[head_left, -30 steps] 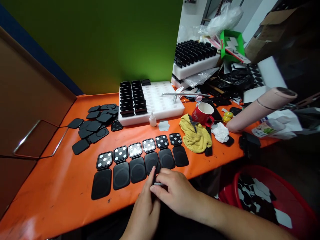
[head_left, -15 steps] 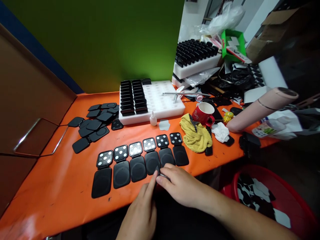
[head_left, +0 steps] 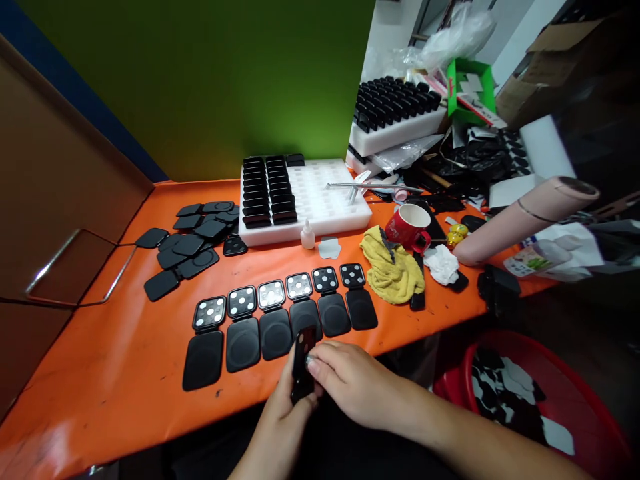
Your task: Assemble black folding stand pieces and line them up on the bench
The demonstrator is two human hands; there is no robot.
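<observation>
The person's left hand (head_left: 286, 408) held one black piece (head_left: 303, 357) between the thumb and the fingers, which were closed around its sides. The piece stood tilted up, and pale dots showed near its upper end. The right hand (head_left: 353, 377) had its thumb and forefinger pressed together at the right side of the same piece. It could not be told whether these fingertips pinched a small thing.

Just beyond the fingers, and more to their left, six opened pieces (head_left: 275, 335) lay in a row on the orange table (head_left: 120, 353). Each had a dotted plate at the far side and a plain dark plate at the near side. Farther beyond the fingers was the white tray (head_left: 327, 212), partly filled with black pieces, and the small bottle (head_left: 307, 237) stood just before it. Far to the left of the fingers there was a pile (head_left: 187, 245) of dark pieces. To their right, beyond the row, lay the yellow cloth (head_left: 397, 277), with the red mug (head_left: 409, 227) just behind it.
</observation>
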